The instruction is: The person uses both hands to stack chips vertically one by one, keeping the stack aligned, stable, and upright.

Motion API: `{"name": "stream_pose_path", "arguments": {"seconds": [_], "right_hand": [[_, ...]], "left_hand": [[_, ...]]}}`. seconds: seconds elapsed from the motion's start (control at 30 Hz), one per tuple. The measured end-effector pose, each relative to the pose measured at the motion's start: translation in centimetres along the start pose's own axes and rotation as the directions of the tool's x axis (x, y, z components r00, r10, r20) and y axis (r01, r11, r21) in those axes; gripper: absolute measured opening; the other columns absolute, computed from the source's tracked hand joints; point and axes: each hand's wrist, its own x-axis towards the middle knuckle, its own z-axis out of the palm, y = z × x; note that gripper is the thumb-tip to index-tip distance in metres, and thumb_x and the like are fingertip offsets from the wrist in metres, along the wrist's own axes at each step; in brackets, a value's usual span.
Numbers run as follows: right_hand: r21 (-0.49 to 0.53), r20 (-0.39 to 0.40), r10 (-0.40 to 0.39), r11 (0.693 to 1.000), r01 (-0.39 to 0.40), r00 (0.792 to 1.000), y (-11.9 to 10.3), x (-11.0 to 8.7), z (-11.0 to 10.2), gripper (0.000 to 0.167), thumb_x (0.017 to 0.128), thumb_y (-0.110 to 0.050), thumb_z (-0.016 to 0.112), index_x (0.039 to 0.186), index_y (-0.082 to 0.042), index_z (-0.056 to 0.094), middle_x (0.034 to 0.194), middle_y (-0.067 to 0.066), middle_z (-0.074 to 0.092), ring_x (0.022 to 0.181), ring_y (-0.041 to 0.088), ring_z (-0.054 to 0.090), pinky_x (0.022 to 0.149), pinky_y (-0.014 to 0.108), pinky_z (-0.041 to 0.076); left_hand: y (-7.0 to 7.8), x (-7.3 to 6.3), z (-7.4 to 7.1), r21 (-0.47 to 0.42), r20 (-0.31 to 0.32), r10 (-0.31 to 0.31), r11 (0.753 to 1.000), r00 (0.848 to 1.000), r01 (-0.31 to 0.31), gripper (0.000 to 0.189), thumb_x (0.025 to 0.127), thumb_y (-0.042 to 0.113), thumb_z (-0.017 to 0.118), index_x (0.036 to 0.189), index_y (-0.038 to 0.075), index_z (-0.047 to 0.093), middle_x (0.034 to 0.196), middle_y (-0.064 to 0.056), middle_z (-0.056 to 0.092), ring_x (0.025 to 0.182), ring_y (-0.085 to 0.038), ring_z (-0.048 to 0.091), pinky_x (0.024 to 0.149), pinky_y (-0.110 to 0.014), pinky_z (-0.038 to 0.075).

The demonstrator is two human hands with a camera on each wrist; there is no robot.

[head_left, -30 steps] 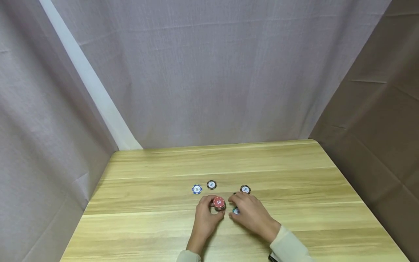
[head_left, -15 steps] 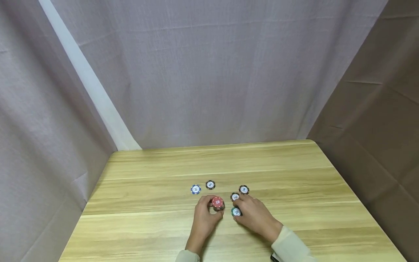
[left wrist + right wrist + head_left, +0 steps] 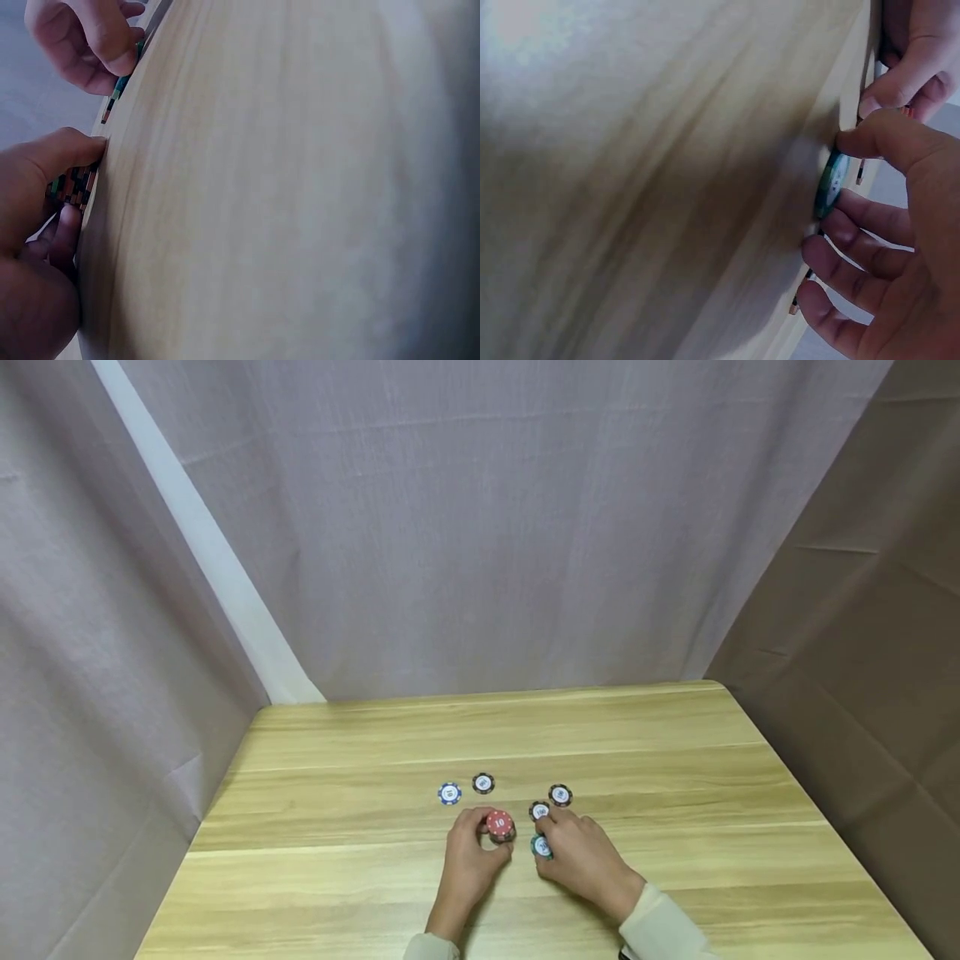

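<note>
My left hand (image 3: 470, 858) holds a stack of poker chips upright on the table, fingers and thumb curled round its side. On top of the stack lies a red poker chip (image 3: 499, 823) marked 10. In the left wrist view the stack (image 3: 77, 184) shows striped edges between thumb and fingers. Just to its right, my right hand (image 3: 588, 858) pinches a green poker chip (image 3: 832, 184) by its edge between thumb and fingertip. This chip looks slightly tilted in the right wrist view. A black poker chip (image 3: 538, 811) lies by the right fingertips, partly covered.
Beyond the hands, a blue poker chip (image 3: 449, 793) and a black chip (image 3: 483, 783) lie flat at the left. Another black chip (image 3: 560, 794) lies beyond the right hand. Grey curtains (image 3: 480, 527) hang behind the wooden table (image 3: 337, 843).
My right hand has drawn its fingers back to the right, uncovering the green chip and the nearer black chip. The left hand stays round the stack.
</note>
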Motion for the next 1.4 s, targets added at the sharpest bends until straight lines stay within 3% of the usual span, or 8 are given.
{"name": "stream_pose_path", "arguments": {"seconds": [0.13, 0.37, 0.5, 0.67, 0.87, 1.17, 1.4], "right_hand": [[-0.012, 0.001, 0.011, 1.0, -0.011, 1.0, 0.0, -0.1, 0.5, 0.033, 0.074, -0.024, 0.081, 0.097, -0.003, 0.071, 0.103, 0.013, 0.069, 0.084, 0.024, 0.066, 0.068, 0.044, 0.059], [-0.001, -0.05, 0.024, 1.0, -0.024, 0.998, -0.2, -0.3, 0.8, 0.033, 0.072, -0.025, 0.081, 0.096, -0.006, 0.068, 0.088, 0.002, 0.062, 0.071, 0.015, 0.06, 0.062, 0.036, 0.057], [0.085, -0.059, 0.056, 0.995, -0.051, 0.997, -0.3, -0.2, 0.6, 0.033, 0.074, -0.019, 0.08, 0.102, -0.004, 0.068, 0.095, 0.003, 0.062, 0.08, 0.015, 0.063, 0.069, 0.037, 0.061], [0.22, -0.035, 0.082, 0.973, -0.072, 0.996, -0.6, 0.2, 0.1, 0.033, 0.078, -0.011, 0.077, 0.108, -0.002, 0.067, 0.096, -0.001, 0.058, 0.081, 0.008, 0.056, 0.072, 0.028, 0.059], [0.283, -0.063, 0.037, 0.959, -0.018, 0.997, -1.4, 1.2, -0.4, 0.035, 0.08, -0.007, 0.077, 0.113, 0.0, 0.067, 0.101, 0.0, 0.06, 0.085, 0.007, 0.056, 0.077, 0.026, 0.059], [0.263, -0.041, 0.019, 0.965, -0.008, 0.999, -2.3, 2.9, -0.3, 0.047, 0.082, -0.009, 0.078, 0.126, 0.003, 0.065, 0.109, 0.006, 0.065, 0.095, 0.014, 0.063, 0.083, 0.032, 0.061], [0.171, -0.049, -0.011, 0.985, 0.019, 0.999, -3.1, 3.1, 0.3, 0.05, 0.083, -0.013, 0.08, 0.128, 0.004, 0.066, 0.11, 0.01, 0.068, 0.093, 0.019, 0.067, 0.078, 0.037, 0.061]], "left_hand": [[-0.1, -0.1, 0.0, -0.003, -0.002, -0.002, 1.0, 1.0, 0.001, 0.048, 0.07, 0.003, 0.091, 0.114, 0.008, 0.073, 0.106, 0.0, 0.066, 0.097, -0.015, 0.061, 0.094, -0.038, 0.054], [-0.1, -0.3, 0.3, -0.012, -0.006, 0.001, 1.0, 1.0, -0.001, 0.048, 0.07, 0.003, 0.091, 0.114, 0.009, 0.074, 0.107, 0.001, 0.067, 0.098, -0.014, 0.061, 0.094, -0.038, 0.055], [0.0, -0.2, 0.4, -0.015, -0.017, 0.001, 1.0, 1.0, -0.002, 0.047, 0.07, 0.002, 0.091, 0.113, 0.01, 0.074, 0.106, 0.003, 0.067, 0.096, -0.011, 0.06, 0.093, -0.038, 0.055], [0.1, -0.4, 0.5, -0.014, -0.015, -0.005, 1.0, 1.0, 0.005, 0.047, 0.07, 0.004, 0.091, 0.113, 0.01, 0.074, 0.105, 0.003, 0.066, 0.094, -0.011, 0.059, 0.091, -0.036, 0.054], [0.1, -0.4, 0.7, -0.002, -0.023, 0.007, 1.0, 1.0, -0.007, 0.046, 0.07, 0.004, 0.091, 0.113, 0.008, 0.074, 0.105, 0.003, 0.066, 0.094, -0.01, 0.058, 0.09, -0.034, 0.054], [0.0, 0.0, 1.1, -0.013, -0.046, 0.063, 0.998, 0.997, -0.064, 0.046, 0.071, 0.001, 0.09, 0.114, 0.004, 0.073, 0.104, 0.001, 0.067, 0.093, -0.01, 0.06, 0.087, -0.032, 0.056], [-0.5, -0.3, 1.4, 0.01, -0.007, 0.031, 0.999, 0.999, -0.031, 0.048, 0.071, -0.003, 0.087, 0.117, 0.003, 0.073, 0.102, 0.004, 0.064, 0.092, -0.008, 0.058, 0.087, -0.03, 0.056]]}}
